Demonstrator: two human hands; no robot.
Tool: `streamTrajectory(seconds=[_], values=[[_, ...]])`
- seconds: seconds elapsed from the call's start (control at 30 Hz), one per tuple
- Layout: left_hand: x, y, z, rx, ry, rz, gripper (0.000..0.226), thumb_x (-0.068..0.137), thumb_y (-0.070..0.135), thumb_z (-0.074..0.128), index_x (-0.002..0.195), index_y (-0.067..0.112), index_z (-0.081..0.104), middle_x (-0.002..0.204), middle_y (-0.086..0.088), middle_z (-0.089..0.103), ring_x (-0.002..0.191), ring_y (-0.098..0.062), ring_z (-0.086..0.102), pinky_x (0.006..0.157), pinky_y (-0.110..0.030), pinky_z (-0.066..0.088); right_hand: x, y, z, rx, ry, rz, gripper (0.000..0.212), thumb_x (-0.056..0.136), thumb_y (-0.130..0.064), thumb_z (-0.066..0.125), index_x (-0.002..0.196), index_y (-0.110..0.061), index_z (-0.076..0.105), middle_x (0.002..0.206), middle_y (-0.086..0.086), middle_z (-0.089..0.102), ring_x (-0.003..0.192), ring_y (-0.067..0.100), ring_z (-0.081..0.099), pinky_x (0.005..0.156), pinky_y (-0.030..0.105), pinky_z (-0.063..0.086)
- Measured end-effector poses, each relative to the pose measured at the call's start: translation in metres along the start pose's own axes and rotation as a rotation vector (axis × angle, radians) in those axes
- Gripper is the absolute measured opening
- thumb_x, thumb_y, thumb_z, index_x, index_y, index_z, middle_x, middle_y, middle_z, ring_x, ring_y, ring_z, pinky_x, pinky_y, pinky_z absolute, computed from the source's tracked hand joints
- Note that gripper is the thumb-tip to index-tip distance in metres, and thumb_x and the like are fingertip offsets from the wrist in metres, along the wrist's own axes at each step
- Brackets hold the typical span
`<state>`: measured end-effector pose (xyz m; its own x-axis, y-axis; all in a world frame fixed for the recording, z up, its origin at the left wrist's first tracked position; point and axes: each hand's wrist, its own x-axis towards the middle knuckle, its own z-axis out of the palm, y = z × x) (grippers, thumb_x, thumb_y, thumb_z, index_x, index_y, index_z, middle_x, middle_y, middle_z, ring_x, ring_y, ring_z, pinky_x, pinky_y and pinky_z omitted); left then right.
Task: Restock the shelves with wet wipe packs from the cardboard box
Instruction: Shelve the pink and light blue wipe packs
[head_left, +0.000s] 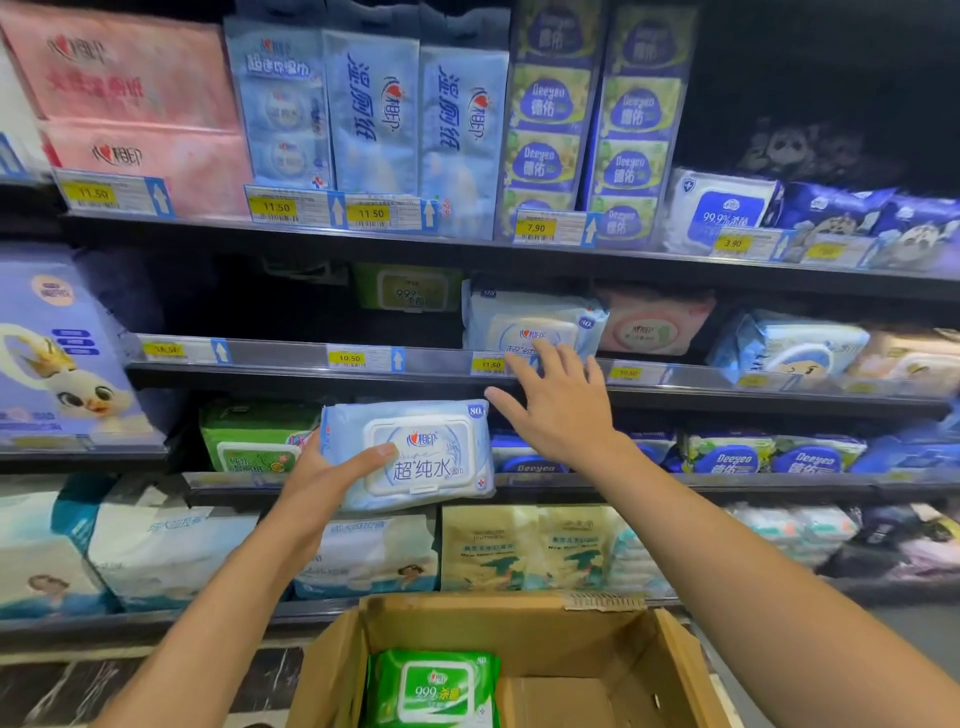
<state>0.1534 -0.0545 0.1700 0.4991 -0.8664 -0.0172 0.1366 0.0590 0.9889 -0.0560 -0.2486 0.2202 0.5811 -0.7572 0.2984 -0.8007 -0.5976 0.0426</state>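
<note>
Your left grip (324, 475) holds a blue wipe pack (415, 457); your right grip (558, 402), spread wide, reaches the matching shelved pack (524, 322) above. Slide yours alongside.

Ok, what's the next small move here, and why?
Probably lift the pale blue, white-lidded wipe pack held by the left hand up to the middle shelf, by the matching pale blue pack that the open right hand touches: same product, one visible there.

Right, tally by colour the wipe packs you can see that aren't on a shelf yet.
Blue pack, held in the left hand: 1
Green pack, in the cardboard box: 1
Total: 2
</note>
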Motion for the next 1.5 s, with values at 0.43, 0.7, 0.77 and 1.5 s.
streamTrajectory(seconds=[0.43, 0.7, 0.77, 1.5], values=[[0.006, -0.003, -0.001, -0.002, -0.029, 0.026, 0.089, 0.054, 0.050, 0.092, 0.134, 0.028, 0.061, 0.123, 0.003, 0.075, 0.116, -0.021, 0.070, 0.107, -0.050, 0.050, 0.047, -0.001, -0.015, 0.028, -0.103, 0.071, 0.077, 0.093, -0.081, 0.007, 0.155, -0.044, 0.032, 0.163, 0.005, 0.025, 0.148, 0.034, 0.025, 0.121, 0.065, 0.008], [0.011, -0.007, -0.004, -0.015, -0.031, 0.029, 0.090, 0.054, 0.050, 0.093, 0.135, 0.028, 0.060, 0.125, 0.001, 0.074, 0.117, -0.023, 0.070, 0.108, -0.051, 0.049, 0.063, 0.002, -0.016, 0.036, -0.206, 0.072, 0.087, 0.091, -0.084, 0.005, 0.157, -0.036, 0.035, 0.166, 0.012, 0.026, 0.154, 0.032, 0.021, 0.121, 0.067, 0.005], [0.012, -0.008, -0.004, -0.010, -0.033, 0.030, 0.089, 0.054, 0.049, 0.093, 0.135, 0.028, 0.060, 0.125, 0.001, 0.074, 0.118, -0.023, 0.070, 0.109, -0.052, 0.049, 0.064, 0.003, -0.018, 0.033, -0.216, 0.070, 0.090, 0.090, -0.085, 0.004, 0.157, -0.034, 0.035, 0.165, 0.013, 0.028, 0.153, 0.033, 0.022, 0.121, 0.066, 0.006], [0.012, -0.009, -0.004, 0.050, -0.042, 0.029, 0.091, 0.056, 0.054, 0.093, 0.136, 0.030, 0.059, 0.128, 0.003, 0.072, 0.120, -0.021, 0.068, 0.109, -0.050, 0.049, 0.062, 0.041, -0.020, 0.063, -0.259, 0.180, 0.088, 0.090, -0.085, 0.012, 0.156, -0.032, 0.038, 0.161, 0.011, 0.036, 0.150, 0.036, 0.027, 0.119, 0.064, 0.014]])
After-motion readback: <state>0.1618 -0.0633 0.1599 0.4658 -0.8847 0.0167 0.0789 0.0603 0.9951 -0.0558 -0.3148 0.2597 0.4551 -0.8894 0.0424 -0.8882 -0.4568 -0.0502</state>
